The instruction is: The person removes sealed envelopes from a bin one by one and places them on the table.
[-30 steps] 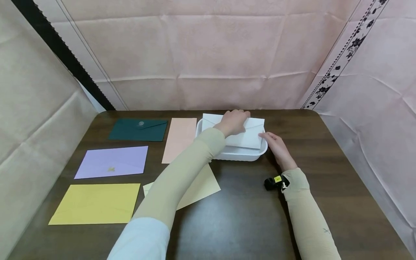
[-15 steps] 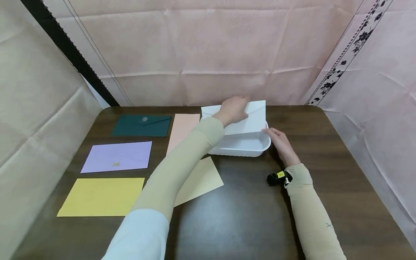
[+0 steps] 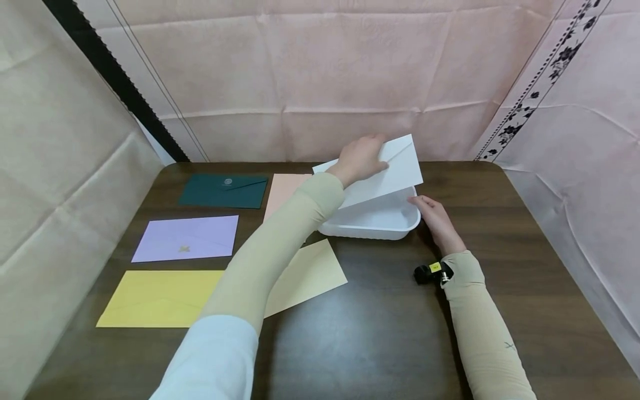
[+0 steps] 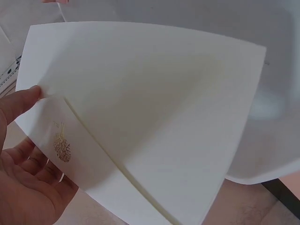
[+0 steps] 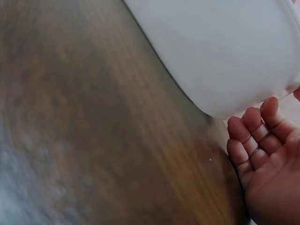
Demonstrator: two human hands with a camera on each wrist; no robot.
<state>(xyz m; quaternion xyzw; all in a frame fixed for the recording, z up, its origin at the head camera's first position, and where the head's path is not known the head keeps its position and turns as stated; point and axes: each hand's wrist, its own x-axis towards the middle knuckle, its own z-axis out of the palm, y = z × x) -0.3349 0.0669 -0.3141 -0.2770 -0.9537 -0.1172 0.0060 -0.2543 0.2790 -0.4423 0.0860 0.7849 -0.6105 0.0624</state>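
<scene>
My left hand (image 3: 361, 160) pinches a white envelope (image 3: 400, 164) by its far edge, thumb on the front and fingers behind. In the left wrist view the envelope (image 4: 154, 93) shows a slanted flap with a gold tree-like print, near the thumb of my left hand (image 4: 33, 187). Tilted, the envelope is raised over a white plastic basin (image 3: 370, 229), covering its back left part. At the basin's right side, my right hand (image 3: 437, 222) grips the rim. The right wrist view has the fingers of that hand (image 5: 276, 164) curled under the edge of the basin (image 5: 225, 51).
On the brown table (image 3: 380, 333) lie other envelopes: dark green (image 3: 225, 191), lilac (image 3: 187, 239), yellow (image 3: 155, 300), pale pink (image 3: 285, 191) and cream (image 3: 312, 278). My left sleeve partly covers the pink and cream ones. A pink cloth wall (image 3: 350, 72) rises behind the table.
The white envelope has come up out of the basin in my left hand and tilted, its right end higher. More of the basin's inside shows. My right hand stays at the rim.
</scene>
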